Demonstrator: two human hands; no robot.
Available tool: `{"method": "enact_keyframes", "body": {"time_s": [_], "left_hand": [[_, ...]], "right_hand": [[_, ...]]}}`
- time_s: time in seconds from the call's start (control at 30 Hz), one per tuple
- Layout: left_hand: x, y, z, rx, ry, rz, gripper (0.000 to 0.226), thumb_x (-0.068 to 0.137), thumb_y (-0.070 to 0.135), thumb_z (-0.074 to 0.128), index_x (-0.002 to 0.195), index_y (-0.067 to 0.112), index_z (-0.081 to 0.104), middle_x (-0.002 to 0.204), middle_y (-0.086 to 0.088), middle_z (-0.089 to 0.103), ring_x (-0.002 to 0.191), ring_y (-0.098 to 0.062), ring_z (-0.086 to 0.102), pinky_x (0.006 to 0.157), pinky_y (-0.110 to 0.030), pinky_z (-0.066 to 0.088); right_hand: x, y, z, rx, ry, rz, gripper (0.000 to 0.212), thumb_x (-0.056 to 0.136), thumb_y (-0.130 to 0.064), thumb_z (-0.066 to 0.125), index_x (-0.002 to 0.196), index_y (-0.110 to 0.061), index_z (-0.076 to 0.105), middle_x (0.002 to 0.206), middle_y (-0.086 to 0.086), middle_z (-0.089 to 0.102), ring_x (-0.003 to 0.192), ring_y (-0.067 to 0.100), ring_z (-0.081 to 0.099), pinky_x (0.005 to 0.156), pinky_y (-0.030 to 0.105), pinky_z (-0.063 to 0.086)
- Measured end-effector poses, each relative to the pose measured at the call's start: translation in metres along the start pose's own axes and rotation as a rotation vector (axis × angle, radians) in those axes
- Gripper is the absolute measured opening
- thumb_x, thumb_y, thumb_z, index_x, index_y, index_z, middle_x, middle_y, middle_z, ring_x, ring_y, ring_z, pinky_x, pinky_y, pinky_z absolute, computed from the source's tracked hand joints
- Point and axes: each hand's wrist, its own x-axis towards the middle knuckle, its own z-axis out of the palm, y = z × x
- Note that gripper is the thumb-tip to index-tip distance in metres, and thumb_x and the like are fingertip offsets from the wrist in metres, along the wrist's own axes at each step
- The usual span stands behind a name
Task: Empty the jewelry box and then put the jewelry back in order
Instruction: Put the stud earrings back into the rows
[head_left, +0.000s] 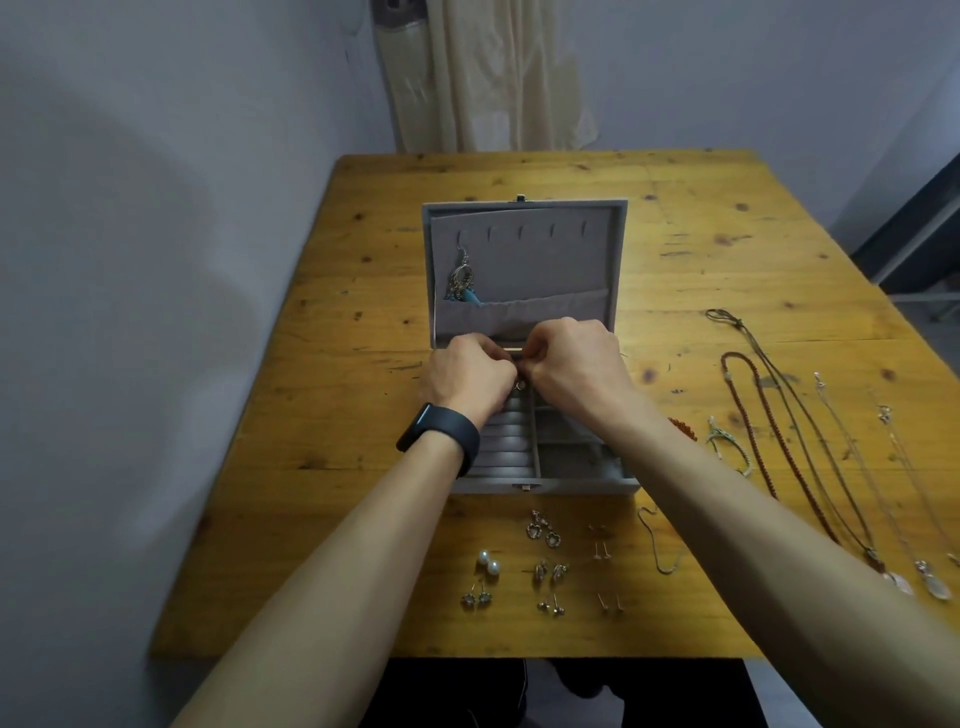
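A grey velvet jewelry box (571, 486) stands open in the middle of the wooden table. Its lid (524, 260) leans back, and a dangling earring with a blue piece (461, 283) hangs from the leftmost hook. My left hand (467, 376) and my right hand (574, 358) meet over the back of the ring rolls, fingers curled. Between their fingertips sits a small ring-like piece (520, 385), pinched by both. Most of the box's left rolls lie hidden under my left wrist.
Several pairs of earrings lie in rows in front of the box, among them pearl studs (489, 562) and flower drops (543, 529). Several necklaces (789, 447) stretch along the table's right side, with a woven bracelet (724, 447) and a thin chain (657, 540) beside my right forearm.
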Motion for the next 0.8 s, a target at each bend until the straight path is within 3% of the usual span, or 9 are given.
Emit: {"method": "enact_keyframes", "body": {"time_s": [0.1,0.3,0.4,0.57,0.7,0.8], "left_hand": [[-0.001,0.0,0.001,0.002,0.03,-0.007,0.019,0.068,0.036,0.067,0.08,0.033,0.051,0.08,0.003,0.069,0.069,-0.027,0.07,0.071,-0.037,0.06],[-0.003,0.001,-0.008,0.071,0.026,0.011,0.024,0.078,0.037,0.07,0.075,0.027,0.049,0.09,0.0,0.066,0.086,-0.026,0.063,0.066,-0.029,0.045],[-0.002,-0.001,-0.011,0.03,-0.016,-0.002,0.033,0.077,0.05,0.076,0.075,0.027,0.051,0.09,0.0,0.07,0.084,-0.024,0.067,0.071,-0.032,0.054],[-0.01,0.003,-0.019,0.007,-0.091,0.051,0.027,0.084,0.053,0.061,0.094,0.028,0.063,0.098,-0.002,0.074,0.091,-0.026,0.069,0.085,-0.038,0.056],[-0.037,-0.001,-0.033,-0.07,-0.113,0.165,0.021,0.091,0.04,0.059,0.109,0.027,0.062,0.102,0.006,0.068,0.089,-0.016,0.067,0.075,-0.031,0.057],[-0.068,-0.01,-0.045,-0.165,-0.076,0.278,0.017,0.093,0.034,0.061,0.109,0.028,0.063,0.106,0.011,0.066,0.096,-0.005,0.062,0.079,-0.021,0.05]], "right_hand": [[-0.002,0.0,0.001,0.003,0.019,0.002,0.02,0.08,-0.04,0.068,0.092,-0.025,0.072,0.091,0.005,0.073,0.088,0.031,0.066,0.077,0.04,0.056],[-0.01,0.003,0.002,0.025,0.062,-0.036,0.018,0.085,-0.036,0.068,0.099,-0.023,0.072,0.091,0.005,0.074,0.087,0.03,0.067,0.078,0.043,0.057],[-0.015,0.003,0.0,0.047,0.059,-0.069,0.018,0.09,-0.031,0.066,0.104,-0.022,0.072,0.096,0.006,0.075,0.09,0.029,0.068,0.082,0.046,0.057],[-0.032,0.004,-0.014,0.045,0.091,-0.121,0.021,0.093,-0.023,0.059,0.109,-0.018,0.073,0.101,0.006,0.076,0.094,0.029,0.068,0.08,0.037,0.053],[-0.057,0.002,-0.03,0.094,0.117,-0.156,0.021,0.094,-0.025,0.058,0.108,-0.021,0.073,0.099,0.002,0.074,0.087,0.022,0.067,0.076,0.038,0.056],[-0.086,0.001,-0.042,0.158,0.136,-0.18,0.018,0.094,-0.026,0.063,0.109,-0.022,0.072,0.1,-0.003,0.071,0.083,0.012,0.063,0.072,0.029,0.054]]}}
